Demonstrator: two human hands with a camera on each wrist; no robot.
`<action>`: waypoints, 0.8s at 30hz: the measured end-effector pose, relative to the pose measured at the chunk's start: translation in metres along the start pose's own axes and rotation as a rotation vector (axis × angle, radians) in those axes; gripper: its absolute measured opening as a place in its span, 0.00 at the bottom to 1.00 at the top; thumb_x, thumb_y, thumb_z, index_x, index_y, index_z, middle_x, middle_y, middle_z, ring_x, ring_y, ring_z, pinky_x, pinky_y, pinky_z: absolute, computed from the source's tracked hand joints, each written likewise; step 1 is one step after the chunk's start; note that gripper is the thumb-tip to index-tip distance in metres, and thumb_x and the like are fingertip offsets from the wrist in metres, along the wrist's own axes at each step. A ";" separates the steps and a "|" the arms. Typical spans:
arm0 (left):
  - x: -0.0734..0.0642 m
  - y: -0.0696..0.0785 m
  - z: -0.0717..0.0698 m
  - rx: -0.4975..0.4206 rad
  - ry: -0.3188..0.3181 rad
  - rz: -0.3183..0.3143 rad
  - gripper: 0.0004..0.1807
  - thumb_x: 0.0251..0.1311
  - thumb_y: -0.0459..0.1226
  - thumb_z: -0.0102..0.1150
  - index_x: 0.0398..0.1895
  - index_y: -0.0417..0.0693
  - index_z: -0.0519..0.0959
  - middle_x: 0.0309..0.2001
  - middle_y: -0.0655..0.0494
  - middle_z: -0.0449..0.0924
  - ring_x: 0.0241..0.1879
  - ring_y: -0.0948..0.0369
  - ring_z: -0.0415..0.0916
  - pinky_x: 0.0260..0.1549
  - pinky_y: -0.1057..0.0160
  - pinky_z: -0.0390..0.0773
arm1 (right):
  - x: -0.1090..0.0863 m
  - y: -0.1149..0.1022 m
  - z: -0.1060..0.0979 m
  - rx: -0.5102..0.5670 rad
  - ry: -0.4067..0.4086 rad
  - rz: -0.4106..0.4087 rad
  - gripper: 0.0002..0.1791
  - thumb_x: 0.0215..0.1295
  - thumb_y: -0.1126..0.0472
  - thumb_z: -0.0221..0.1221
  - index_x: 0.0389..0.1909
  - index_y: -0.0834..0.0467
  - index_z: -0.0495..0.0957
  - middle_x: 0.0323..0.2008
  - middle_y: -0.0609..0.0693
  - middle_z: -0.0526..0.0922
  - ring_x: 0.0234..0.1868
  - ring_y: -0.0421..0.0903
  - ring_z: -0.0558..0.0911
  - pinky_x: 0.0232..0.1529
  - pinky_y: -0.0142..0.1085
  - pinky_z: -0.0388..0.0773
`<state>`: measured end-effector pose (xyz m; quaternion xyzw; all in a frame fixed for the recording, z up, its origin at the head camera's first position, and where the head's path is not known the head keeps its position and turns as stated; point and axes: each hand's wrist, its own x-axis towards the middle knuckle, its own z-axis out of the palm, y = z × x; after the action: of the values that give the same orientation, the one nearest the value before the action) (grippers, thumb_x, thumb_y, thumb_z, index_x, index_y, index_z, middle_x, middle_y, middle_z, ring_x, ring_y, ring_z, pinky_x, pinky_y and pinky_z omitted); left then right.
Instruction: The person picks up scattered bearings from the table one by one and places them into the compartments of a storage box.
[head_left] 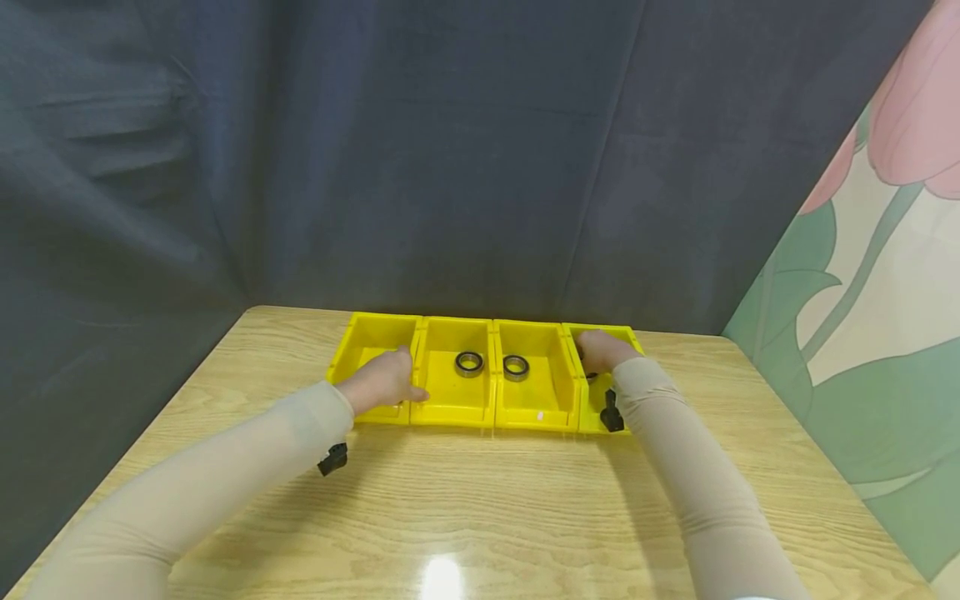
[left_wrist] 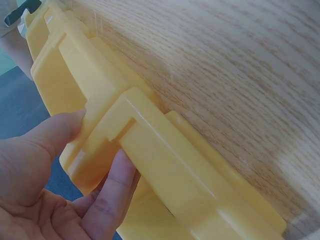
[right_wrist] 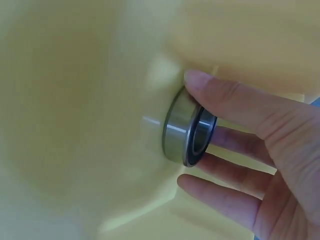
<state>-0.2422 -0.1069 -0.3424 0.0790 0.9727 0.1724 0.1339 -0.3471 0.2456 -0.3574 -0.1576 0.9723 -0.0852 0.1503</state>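
In the head view my left hand (head_left: pixel 386 379) is at the wall between the leftmost yellow bin (head_left: pixel 341 367) and the bin beside it. The left wrist view shows its thumb on one side of the bin walls (left_wrist: pixel 107 125) and its fingers on the other, pinching them. My right hand (head_left: pixel 600 350) reaches down into the rightmost bin (head_left: pixel 596 421). There a ball bearing (right_wrist: pixel 177 130), a steel ring with a dark inner face, sits against the yellow plastic. The right thumb lies at its upper edge and the fingers at its opposite side, partly hidden behind it.
Two more bearings lie in the middle bins, one ring (head_left: pixel 469 363) left of the dividing wall and another (head_left: pixel 516 367) right of it. The bins stand side by side on a wooden table (head_left: pixel 465 500). A dark curtain (head_left: pixel 450 167) hangs behind; a painted wall (head_left: pixel 885 333) is right.
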 end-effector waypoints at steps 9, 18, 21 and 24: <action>0.001 -0.001 -0.001 -0.007 0.004 0.022 0.47 0.59 0.45 0.66 0.69 0.24 0.53 0.30 0.48 0.78 0.24 0.59 0.73 0.26 0.65 0.72 | -0.020 0.002 -0.020 -0.008 -0.016 -0.075 0.23 0.60 0.58 0.66 0.55 0.63 0.78 0.52 0.62 0.80 0.54 0.60 0.77 0.57 0.52 0.74; 0.003 -0.001 -0.003 -0.060 -0.021 0.027 0.41 0.59 0.49 0.65 0.64 0.29 0.61 0.30 0.49 0.79 0.27 0.58 0.77 0.31 0.64 0.73 | -0.066 -0.009 -0.050 0.073 -0.020 -0.068 0.22 0.64 0.61 0.62 0.59 0.62 0.75 0.55 0.65 0.78 0.56 0.62 0.76 0.56 0.54 0.73; 0.004 -0.006 -0.009 -0.063 -0.041 0.057 0.33 0.61 0.52 0.62 0.55 0.32 0.69 0.28 0.50 0.77 0.28 0.57 0.75 0.32 0.62 0.73 | -0.080 -0.013 -0.059 0.066 0.018 -0.091 0.21 0.66 0.60 0.60 0.58 0.62 0.75 0.55 0.64 0.79 0.55 0.61 0.77 0.55 0.54 0.74; 0.001 -0.010 -0.022 -0.055 -0.030 0.094 0.32 0.64 0.54 0.57 0.55 0.33 0.72 0.39 0.45 0.80 0.35 0.55 0.76 0.41 0.57 0.76 | -0.093 -0.020 -0.066 0.044 0.095 -0.135 0.18 0.68 0.59 0.58 0.57 0.60 0.77 0.52 0.60 0.81 0.52 0.57 0.79 0.54 0.53 0.75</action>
<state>-0.2507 -0.1228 -0.3266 0.1236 0.9607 0.2037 0.1423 -0.2782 0.2657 -0.2659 -0.2153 0.9634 -0.1237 0.1011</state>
